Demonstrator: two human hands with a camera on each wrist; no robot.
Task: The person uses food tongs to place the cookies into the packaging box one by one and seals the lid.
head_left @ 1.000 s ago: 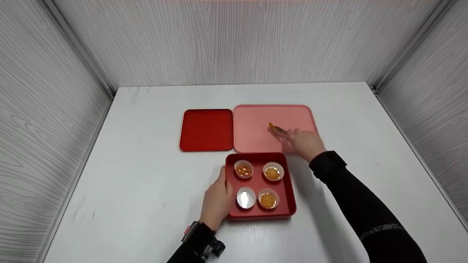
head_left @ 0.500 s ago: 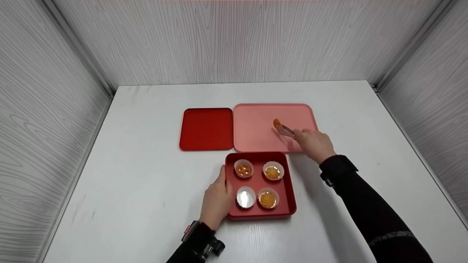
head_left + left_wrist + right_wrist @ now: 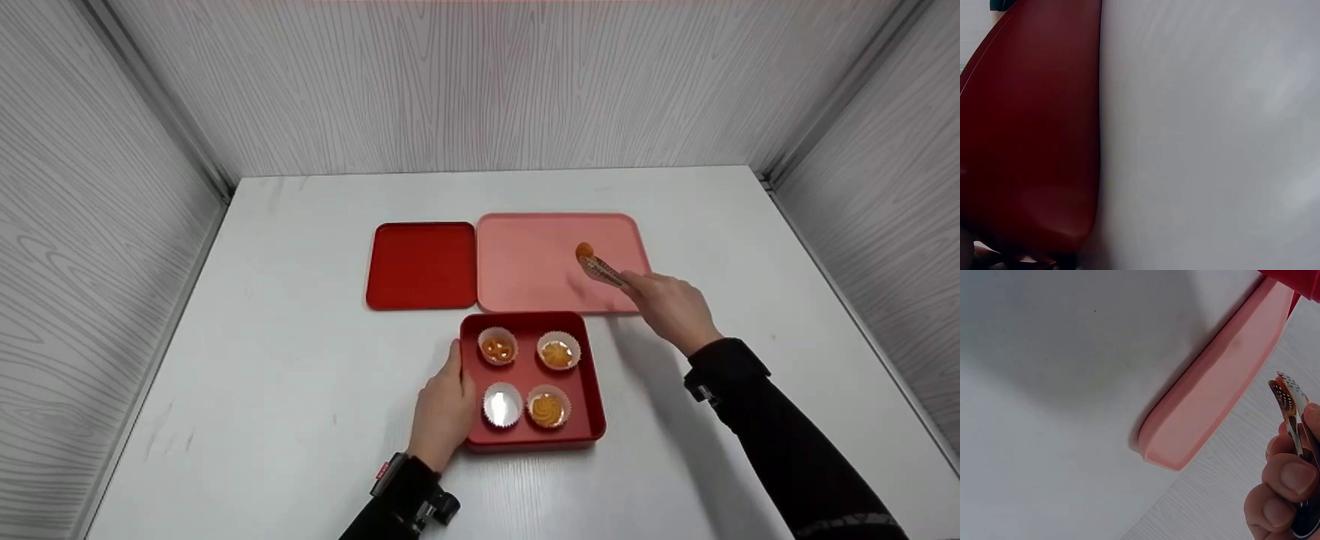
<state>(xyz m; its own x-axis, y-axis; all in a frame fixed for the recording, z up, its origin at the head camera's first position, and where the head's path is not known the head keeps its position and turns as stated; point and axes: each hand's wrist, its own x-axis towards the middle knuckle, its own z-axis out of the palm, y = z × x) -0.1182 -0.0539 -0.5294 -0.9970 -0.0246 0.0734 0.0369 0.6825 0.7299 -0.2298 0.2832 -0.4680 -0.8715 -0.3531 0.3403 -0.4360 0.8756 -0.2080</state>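
Note:
My left hand [image 3: 444, 409] holds the left side of a red square box [image 3: 592, 394], whose wall [image 3: 1033, 129] fills the left of the left wrist view. Inside stand several white paper cups. One holds a pretzel-shaped cookie [image 3: 498, 349], another a star-shaped cookie [image 3: 556, 355], and a third a swirled cookie [image 3: 547, 410]. The front-left cup [image 3: 502, 406] shows its shiny bottom. My right hand [image 3: 679, 309] grips small metal tongs [image 3: 602, 271] with perforated tips, seen closer in the right wrist view. A small brown cookie [image 3: 584, 250] sits at those tips, above the pink tray [image 3: 517, 262].
A flat red tray [image 3: 424, 266] lies left of the pink tray, edge to edge with it. Both are behind the box on the white table [image 3: 285, 360]. Pale wood-grain panels [image 3: 480, 90] stand at the back and both sides.
My right hand has drawn back to the right with the tongs, and the cookie at their tips has moved right over the pink tray. My left hand and the box have stayed put.

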